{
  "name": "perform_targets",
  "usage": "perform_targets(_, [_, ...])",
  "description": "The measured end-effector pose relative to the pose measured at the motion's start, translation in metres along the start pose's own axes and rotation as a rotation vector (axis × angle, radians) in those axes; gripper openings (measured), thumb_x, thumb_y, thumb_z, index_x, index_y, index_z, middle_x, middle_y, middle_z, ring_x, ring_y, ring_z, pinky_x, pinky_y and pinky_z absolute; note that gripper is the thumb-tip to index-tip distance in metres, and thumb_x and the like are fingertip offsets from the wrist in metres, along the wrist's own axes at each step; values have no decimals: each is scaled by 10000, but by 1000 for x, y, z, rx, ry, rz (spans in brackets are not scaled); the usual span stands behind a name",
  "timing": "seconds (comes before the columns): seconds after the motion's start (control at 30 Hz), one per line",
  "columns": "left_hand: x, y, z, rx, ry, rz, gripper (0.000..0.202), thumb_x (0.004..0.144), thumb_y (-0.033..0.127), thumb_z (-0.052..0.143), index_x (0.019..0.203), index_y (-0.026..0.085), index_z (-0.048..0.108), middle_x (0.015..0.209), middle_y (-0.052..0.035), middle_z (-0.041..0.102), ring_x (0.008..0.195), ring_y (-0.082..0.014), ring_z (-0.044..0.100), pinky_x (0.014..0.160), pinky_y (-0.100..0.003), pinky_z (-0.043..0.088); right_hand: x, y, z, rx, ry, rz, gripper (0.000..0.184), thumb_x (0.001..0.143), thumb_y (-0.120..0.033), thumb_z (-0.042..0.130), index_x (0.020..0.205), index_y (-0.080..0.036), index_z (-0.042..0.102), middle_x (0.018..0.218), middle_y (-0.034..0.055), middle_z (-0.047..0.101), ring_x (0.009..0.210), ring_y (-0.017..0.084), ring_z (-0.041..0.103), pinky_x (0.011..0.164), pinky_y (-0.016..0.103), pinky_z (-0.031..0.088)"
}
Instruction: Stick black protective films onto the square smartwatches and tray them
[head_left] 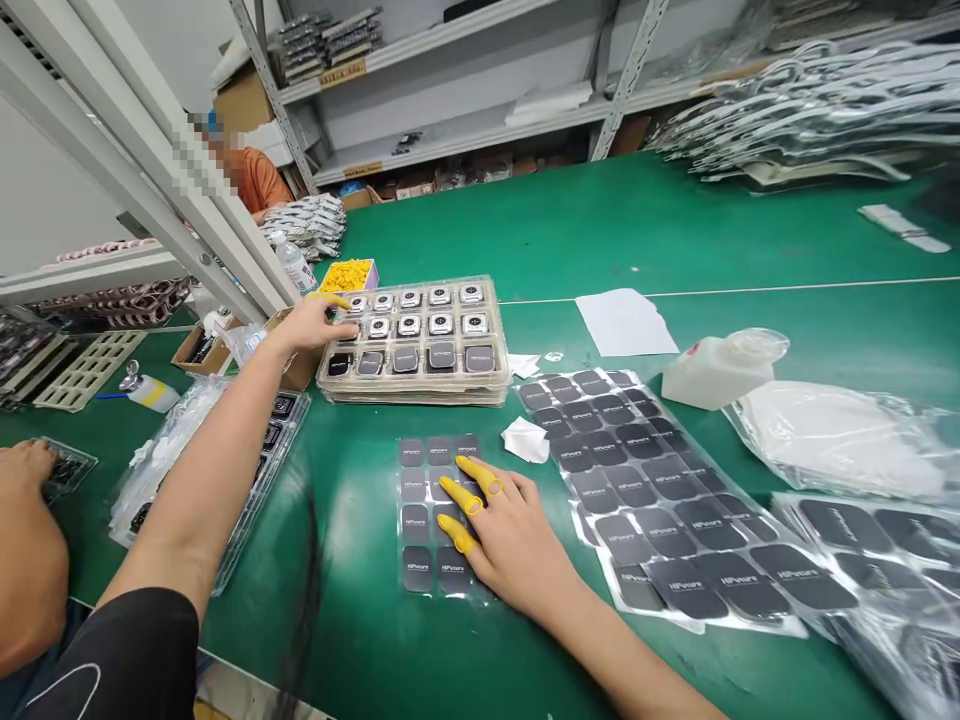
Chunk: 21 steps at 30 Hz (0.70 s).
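My left hand (313,322) reaches forward to the left edge of a stack of clear trays (495,372) holding several watch bodies. Its fingers, with a yellow cot on one, pinch at a watch body (346,329) in the tray's left column. My right hand (504,530) lies flat, fingers apart, on a small sheet of dark film stickers (427,470) near me. Three of its fingertips wear yellow cots. A larger sheet of the same stickers (652,500) lies just to the right.
A white squeeze bottle (716,370) and plastic bags (840,440) lie at the right. A box of yellow cots (346,275) sits behind the trays. Another person's hand (30,470) rests at the left; a person in orange (259,180) sits far back. Shelving stands behind the green table (675,230).
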<state>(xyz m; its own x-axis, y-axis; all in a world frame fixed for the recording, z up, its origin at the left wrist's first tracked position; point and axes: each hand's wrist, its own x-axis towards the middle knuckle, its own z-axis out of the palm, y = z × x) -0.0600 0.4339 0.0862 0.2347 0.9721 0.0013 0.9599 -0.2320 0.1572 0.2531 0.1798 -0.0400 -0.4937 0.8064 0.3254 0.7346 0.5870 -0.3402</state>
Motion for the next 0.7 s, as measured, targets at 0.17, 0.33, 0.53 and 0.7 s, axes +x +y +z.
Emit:
perform_targets(0.17, [28, 35, 1, 207, -146, 116, 405, 797, 434, 739, 1125, 199, 761, 1279, -133, 549, 1258, -328, 418, 1123, -428, 271, 1, 0, -1, 35, -4, 17, 354, 1004, -364, 520, 1298, -207, 642, 1354, 189, 603, 1269, 334, 547, 976, 541, 452])
perform_targets(0.33, [29, 50, -1, 317, -221, 152, 464, 748, 360, 794, 1196, 254, 736, 1347, -127, 506, 1280, -365, 386, 1119, -485, 264, 2, 0, -5, 59, -35, 26, 360, 1002, -374, 528, 1292, -202, 652, 1353, 193, 600, 1270, 334, 546, 981, 544, 456])
perform_targets(0.53, [33, 67, -6, 368, -223, 110, 457, 690, 227, 808, 1121, 104, 720, 1259, -196, 587, 1237, -391, 476, 1060, -459, 348, 2, -2, -11, 119, -56, 45, 332, 991, -351, 559, 1260, -189, 668, 1336, 196, 607, 1288, 330, 536, 1005, 552, 449])
perform_targets(0.7, [-20, 103, -3, 144, 58, 31, 273, 901, 322, 595, 1068, 108, 628, 1054, -180, 668, 997, -315, 616, 881, -425, 471, -1, 2, -12, 453, 244, 156, 191, 975, -263, 570, 1125, -238, 687, 1105, 98, 709, 1075, 241, 645, 933, 467, 523])
